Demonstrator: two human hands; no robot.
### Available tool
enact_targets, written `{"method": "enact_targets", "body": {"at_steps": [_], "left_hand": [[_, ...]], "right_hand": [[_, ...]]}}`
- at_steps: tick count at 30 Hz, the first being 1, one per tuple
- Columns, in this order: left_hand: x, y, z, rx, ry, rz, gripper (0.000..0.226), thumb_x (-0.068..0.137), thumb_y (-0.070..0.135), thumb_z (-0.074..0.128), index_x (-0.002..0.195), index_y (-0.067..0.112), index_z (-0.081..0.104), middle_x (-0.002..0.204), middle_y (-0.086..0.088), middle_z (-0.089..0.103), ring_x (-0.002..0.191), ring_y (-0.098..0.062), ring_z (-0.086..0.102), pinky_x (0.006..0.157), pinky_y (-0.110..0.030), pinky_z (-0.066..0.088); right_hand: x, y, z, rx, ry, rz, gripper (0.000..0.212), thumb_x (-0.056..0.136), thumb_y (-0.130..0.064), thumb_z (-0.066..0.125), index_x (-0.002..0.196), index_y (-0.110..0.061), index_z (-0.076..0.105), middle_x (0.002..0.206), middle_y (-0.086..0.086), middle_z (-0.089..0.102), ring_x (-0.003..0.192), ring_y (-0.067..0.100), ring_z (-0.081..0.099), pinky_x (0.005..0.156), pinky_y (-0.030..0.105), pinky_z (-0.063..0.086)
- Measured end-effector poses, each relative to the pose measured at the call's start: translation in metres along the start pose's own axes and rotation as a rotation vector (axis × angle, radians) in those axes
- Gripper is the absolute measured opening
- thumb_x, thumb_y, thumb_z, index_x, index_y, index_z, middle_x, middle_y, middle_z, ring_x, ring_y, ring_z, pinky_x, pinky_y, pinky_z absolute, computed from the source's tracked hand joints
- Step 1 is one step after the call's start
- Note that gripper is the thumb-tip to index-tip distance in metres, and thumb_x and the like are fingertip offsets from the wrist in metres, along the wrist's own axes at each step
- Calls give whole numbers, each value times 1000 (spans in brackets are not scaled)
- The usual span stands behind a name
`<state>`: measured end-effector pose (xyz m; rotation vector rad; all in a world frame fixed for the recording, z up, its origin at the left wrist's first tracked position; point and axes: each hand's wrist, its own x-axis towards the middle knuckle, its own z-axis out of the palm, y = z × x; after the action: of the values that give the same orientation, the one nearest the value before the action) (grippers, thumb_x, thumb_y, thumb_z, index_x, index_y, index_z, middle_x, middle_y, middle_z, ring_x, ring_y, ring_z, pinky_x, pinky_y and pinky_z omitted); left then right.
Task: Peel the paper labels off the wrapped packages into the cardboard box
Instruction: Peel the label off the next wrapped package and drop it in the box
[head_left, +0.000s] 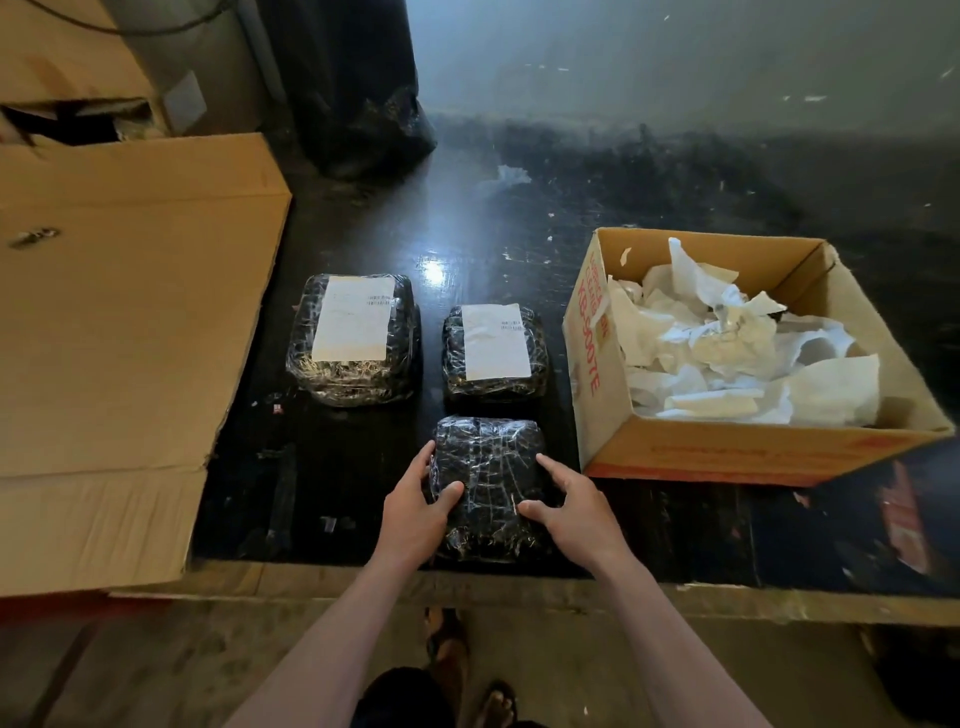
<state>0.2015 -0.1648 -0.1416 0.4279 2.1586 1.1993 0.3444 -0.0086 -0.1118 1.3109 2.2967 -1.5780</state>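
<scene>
The near package sits right at the front edge of the black table, wrapped in shiny black film, with no paper showing on its top face. My left hand clasps its left edge, thumb curled over the top and fingers down the side. My right hand just lies on the right side with index finger and thumb stretched out flat on the wrap. The other fingers are tucked out of sight.

Right behind it is a smaller package with its white label on top, and to the left of that a bigger package with a bigger label – neither touches mine.

The cardboard box stands just to my right, open and loaded with torn paper scraps. On the left a big flat cardboard sheet covers that end of the table – well clear of the packages.
</scene>
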Motion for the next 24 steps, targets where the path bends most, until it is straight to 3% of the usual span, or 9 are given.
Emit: {"method": "enact_targets", "body": {"at_steps": [1, 3, 6, 8, 12, 16, 21, 24], "left_hand": [[1, -1, 3, 6, -1, -3, 69, 97, 19, 67, 157, 26, 33, 143, 0, 55, 108, 7, 48, 79, -5, 49], [4, -4, 5, 18, 1, -9, 68, 96, 20, 68, 155, 29, 36, 140, 0, 56, 105, 6, 49, 68, -5, 48], [12, -1, 6, 53, 20, -15, 63, 96, 26, 69, 151, 29, 39, 136, -1, 58, 101, 2, 53, 83, -18, 49], [21, 5, 5, 85, 95, -8, 59, 96, 31, 67, 150, 26, 42, 136, -3, 58, 111, -11, 57, 96, -32, 50], [54, 29, 2, 136, 188, 82, 52, 99, 35, 61, 147, 22, 47, 137, -3, 57, 127, -20, 54, 107, -42, 47], [99, 56, 1, 178, 166, 121, 52, 101, 32, 56, 150, 19, 45, 143, -6, 54, 131, -21, 50, 111, -39, 42], [146, 72, 11, 152, 97, 51, 59, 104, 30, 50, 159, 18, 30, 157, -6, 41, 143, -23, 41, 118, -41, 33], [167, 68, 18, 128, 53, -4, 60, 105, 26, 45, 161, 18, 23, 162, -7, 35, 148, -23, 34, 117, -36, 28]], "right_hand": [[0, 3, 0, -7, 3, 3, 75, 87, -22, 79, 152, -28, 43, 145, -1, 57, 129, 13, 54, 90, 18, 43], [2, 5, -1, -9, 7, 7, 75, 86, -22, 79, 152, -27, 44, 144, -1, 58, 128, 11, 54, 88, 15, 43], [9, 0, -3, -32, 55, -16, 69, 89, -25, 76, 150, -26, 45, 143, -1, 58, 125, 12, 55, 96, 24, 48], [17, -10, -4, -60, 99, -59, 63, 91, -28, 72, 149, -24, 46, 143, -1, 57, 131, 16, 52, 104, 32, 46], [46, -38, -7, -142, 128, -161, 58, 95, -32, 67, 149, -22, 46, 147, 0, 53, 137, 19, 48, 113, 39, 42], [86, -65, -7, -164, 155, -147, 57, 97, -29, 64, 149, -19, 43, 150, 2, 50, 138, 21, 46, 113, 39, 40], [131, -84, -9, -172, 224, -113, 52, 99, -22, 60, 148, -16, 44, 147, 2, 50, 134, 23, 48, 108, 37, 39], [154, -90, -11, -186, 245, -67, 51, 102, -19, 54, 151, -15, 41, 156, 4, 41, 144, 24, 38, 115, 37, 31]]}}
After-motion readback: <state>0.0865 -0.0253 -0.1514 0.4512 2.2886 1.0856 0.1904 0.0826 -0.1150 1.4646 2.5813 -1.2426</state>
